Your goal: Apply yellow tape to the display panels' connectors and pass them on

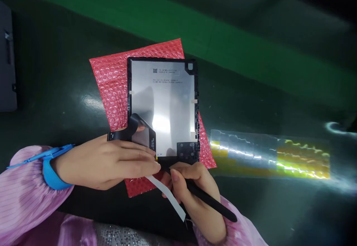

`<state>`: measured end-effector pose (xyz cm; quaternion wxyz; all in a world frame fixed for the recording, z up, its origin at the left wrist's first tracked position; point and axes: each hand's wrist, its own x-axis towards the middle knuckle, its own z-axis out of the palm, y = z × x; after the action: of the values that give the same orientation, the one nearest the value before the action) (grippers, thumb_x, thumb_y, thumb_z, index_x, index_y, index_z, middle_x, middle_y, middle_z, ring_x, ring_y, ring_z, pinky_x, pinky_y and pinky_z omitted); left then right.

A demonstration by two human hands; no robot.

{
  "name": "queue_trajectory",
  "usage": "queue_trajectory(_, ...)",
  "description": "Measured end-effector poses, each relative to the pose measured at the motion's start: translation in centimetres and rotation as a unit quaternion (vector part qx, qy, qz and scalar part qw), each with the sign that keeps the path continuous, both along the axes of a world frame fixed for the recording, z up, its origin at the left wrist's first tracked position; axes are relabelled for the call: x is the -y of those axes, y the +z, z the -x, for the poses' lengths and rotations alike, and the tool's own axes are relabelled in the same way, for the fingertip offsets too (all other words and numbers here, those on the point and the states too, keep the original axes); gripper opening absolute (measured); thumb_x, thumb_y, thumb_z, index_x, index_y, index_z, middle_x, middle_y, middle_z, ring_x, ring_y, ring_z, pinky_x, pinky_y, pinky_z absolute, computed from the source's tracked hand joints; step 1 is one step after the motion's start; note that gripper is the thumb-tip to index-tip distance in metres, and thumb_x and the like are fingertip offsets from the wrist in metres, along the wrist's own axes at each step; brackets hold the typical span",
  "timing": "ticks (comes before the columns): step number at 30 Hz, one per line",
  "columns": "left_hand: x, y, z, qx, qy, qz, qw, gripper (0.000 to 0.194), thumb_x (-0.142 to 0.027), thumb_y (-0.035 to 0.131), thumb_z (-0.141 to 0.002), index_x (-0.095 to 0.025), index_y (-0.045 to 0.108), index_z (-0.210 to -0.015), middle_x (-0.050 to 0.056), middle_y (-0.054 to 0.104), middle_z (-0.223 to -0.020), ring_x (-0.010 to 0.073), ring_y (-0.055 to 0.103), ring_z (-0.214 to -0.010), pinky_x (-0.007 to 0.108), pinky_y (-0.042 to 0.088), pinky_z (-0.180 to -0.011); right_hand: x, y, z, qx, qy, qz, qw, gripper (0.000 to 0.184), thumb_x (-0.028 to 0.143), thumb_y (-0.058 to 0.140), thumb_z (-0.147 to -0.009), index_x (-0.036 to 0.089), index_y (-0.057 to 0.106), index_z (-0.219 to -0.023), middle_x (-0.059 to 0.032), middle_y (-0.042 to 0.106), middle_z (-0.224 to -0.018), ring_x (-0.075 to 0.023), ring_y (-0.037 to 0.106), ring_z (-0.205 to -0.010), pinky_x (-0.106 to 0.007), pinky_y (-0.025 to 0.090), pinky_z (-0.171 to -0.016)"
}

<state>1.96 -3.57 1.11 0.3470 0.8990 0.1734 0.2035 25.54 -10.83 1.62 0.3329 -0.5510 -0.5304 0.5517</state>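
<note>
On red bubble wrap (pixel 108 93) lies a tablet screen (pixel 175 104), its near edge apparently being worked, the left hand (pixel 117 162) over its near-left ribbon (pixel 130 129), grip unclear, the right hand (pixel 196 190) clamped on a black tool (pixel 213 200), the next move seemingly needing that ribbon steady.

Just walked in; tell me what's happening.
A person is handling a silver-backed screen on red bubble wrap. The left hand rests over its lower left corner; the right hand grips a black pen-shaped tool near the lower edge. A white strip shows between the hands. A clear sheet lies off to the right.
</note>
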Motion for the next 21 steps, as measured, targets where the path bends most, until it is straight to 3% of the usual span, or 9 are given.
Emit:
queue_trajectory(7,0.1,-0.1,0.4,-0.029,-0.008,0.005,1.000,0.038,0.002,0.039,-0.094,-0.015,0.055,-0.125,0.010,0.071,-0.125,0.0205,0.063,-0.124,0.040,0.043,-0.116,-0.1,-0.1,0.0,0.015,0.000,-0.013,1.000,0.017,0.019,0.059,-0.096,0.027,0.056,-0.082,0.0087,0.070,-0.068,-0.0099,0.067,-0.056,-0.023,0.057,-0.058)
queue_trajectory(12,0.0,0.1,0.3,-0.027,-0.012,-0.009,1.000,0.034,0.001,0.042,-0.095,-0.014,0.058,-0.121,0.010,0.072,-0.123,0.0199,0.064,-0.123,0.042,0.038,-0.119,0.0,-0.1,0.1,0.026,0.002,-0.011,1.000,0.017,0.016,0.060,-0.095,0.027,0.057,-0.082,0.0065,0.070,-0.068,-0.0130,0.067,-0.054,-0.027,0.060,-0.058)
queue_trajectory(16,0.1,0.1,0.2,-0.038,-0.009,-0.032,0.999,0.032,0.000,0.043,-0.096,-0.016,0.061,-0.119,0.009,0.072,-0.124,0.0197,0.065,-0.122,0.043,0.038,-0.120,0.3,-0.8,0.0,0.002,-0.010,-0.010,1.000,0.018,0.017,0.060,-0.096,0.026,0.053,-0.081,0.0051,0.070,-0.067,-0.0113,0.064,-0.047,-0.021,0.050,-0.039)
queue_trajectory(21,0.3,0.2,-0.1,-0.042,-0.014,-0.104,0.994,0.027,-0.004,0.044,-0.099,-0.016,0.063,-0.113,0.007,0.076,-0.109,0.0195,0.066,-0.120,0.044,0.038,-0.120,0.3,-0.8,-0.5,-0.075,-0.079,-0.003,0.994,0.020,0.020,0.051,-0.101,0.025,0.045,-0.083,0.0045,0.067,-0.066,-0.0087,0.059,-0.042,-0.017,0.041,-0.035)
